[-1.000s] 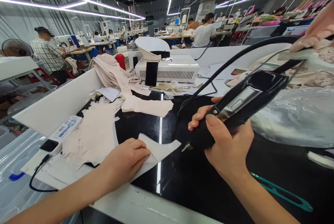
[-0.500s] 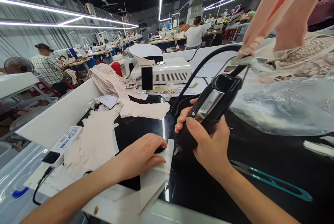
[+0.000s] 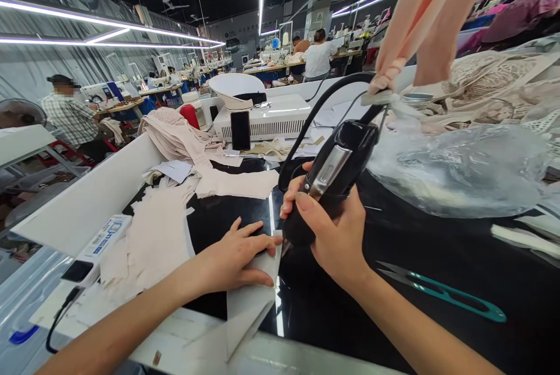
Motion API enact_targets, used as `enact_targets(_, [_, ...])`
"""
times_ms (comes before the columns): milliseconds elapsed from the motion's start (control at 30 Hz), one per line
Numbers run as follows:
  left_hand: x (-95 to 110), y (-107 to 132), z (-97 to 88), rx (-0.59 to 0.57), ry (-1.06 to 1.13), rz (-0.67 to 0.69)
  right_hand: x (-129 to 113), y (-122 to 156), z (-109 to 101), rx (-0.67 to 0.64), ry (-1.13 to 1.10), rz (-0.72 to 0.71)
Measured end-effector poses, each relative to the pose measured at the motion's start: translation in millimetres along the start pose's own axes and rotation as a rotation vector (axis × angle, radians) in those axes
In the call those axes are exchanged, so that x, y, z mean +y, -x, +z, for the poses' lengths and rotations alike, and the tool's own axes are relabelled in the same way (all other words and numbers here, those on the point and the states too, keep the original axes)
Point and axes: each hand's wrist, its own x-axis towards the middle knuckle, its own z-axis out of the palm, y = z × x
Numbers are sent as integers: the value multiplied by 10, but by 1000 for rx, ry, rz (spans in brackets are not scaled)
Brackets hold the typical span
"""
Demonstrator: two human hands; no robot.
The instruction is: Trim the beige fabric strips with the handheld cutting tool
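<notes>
My right hand (image 3: 335,235) is wrapped round a black corded hand tool (image 3: 335,174), held tilted with its tip down on the black glossy tabletop (image 3: 350,299). The tip touches the right edge of a pale fabric piece (image 3: 256,290). My left hand (image 3: 234,255) lies flat on that piece with fingers spread, pressing it down just left of the tool tip. The tool's black cable (image 3: 315,112) loops up and back to the right.
Several cut beige fabric pieces (image 3: 160,229) lie to the left, a white machine (image 3: 271,115) stands behind. Teal thread snips (image 3: 441,290) rest on the right, a clear plastic bag (image 3: 459,168) beyond. A white wall (image 3: 87,200) borders the left. People sit at far tables.
The view has drifted left. My left hand has turned and drawn the fabric piece closer, then spread its fingers flat. The tool has come down and left until its tip meets the fabric's edge.
</notes>
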Motion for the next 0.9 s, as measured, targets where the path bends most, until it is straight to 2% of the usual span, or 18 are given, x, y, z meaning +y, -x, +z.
enact_targets(400, [46, -12, -65, -34, 6, -26, 32, 30, 17, -7, 40, 27])
enact_targets(700, [-32, -2, -34, 9, -22, 34, 18, 143, -33, -40, -4, 81])
enact_targets(900, [6, -21, -67, 1, -17, 24, 33, 218, -52, -37, 46, 110])
